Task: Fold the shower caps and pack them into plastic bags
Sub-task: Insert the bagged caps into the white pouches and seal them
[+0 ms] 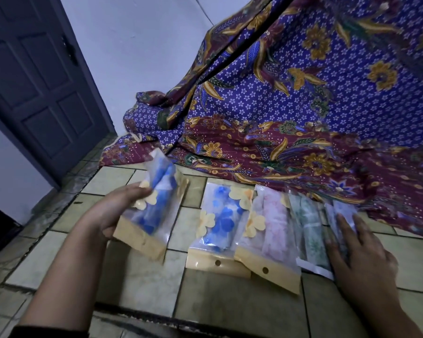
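Left hand (pixel 115 213): near left, lifted, forearm reaching in, fingers curled round a packed bag (pixel 156 215).
Right hand (pixel 363 257): near right, palm down, fingers straight and spread.

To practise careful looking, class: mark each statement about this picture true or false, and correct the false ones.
1. The left hand holds a bag with a blue-flowered cap. True.
2. The right hand grips a pair of scissors. False: it rests flat, fingers straight, on the rightmost bag.
3. The packed bags lie on a wooden table. False: they lie in a row on the tiled floor.
4. The pink bag lies between the blue bag and the green bag. True.
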